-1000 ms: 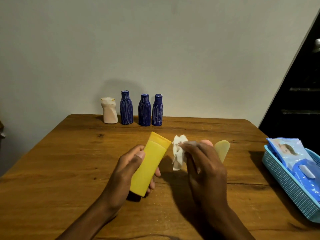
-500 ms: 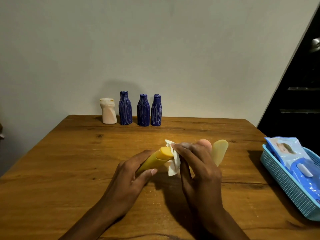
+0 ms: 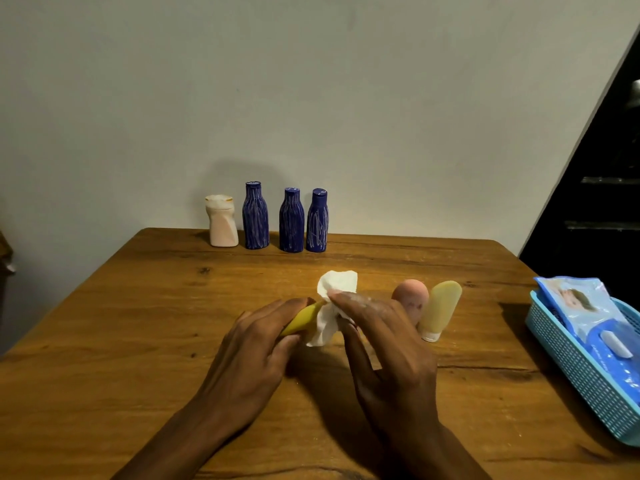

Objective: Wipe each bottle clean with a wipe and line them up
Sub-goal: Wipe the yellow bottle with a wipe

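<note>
- My left hand (image 3: 252,355) is curled round the yellow tube (image 3: 302,320), holding it low over the table (image 3: 104,341) with only a short stretch of it showing between the fingers
- My right hand (image 3: 384,344) pinches the wipe (image 3: 332,306) against the tube's far end, so both hands are full and meet in the middle
- Well beyond my hands, by the wall, stand four already in a row: a white bottle (image 3: 221,221) and three blue bottles (image 3: 290,221) (I judge these the finished ones, though I cannot see how clean they are)
- Just right of my right hand stand a pink tube (image 3: 412,294) and a pale tube (image 3: 440,308), touching or nearly so, not in the row; I take them as yet to be wiped
- Further right, at the table edge, a blue basket (image 3: 571,368) holds the wipe pack (image 3: 588,317)
- My reckoning: four lined up, one in hand mid-wipe, two waiting, so a little past halfway
- Left to do: finish this tube, stand it at the row's end, then the other two
</note>
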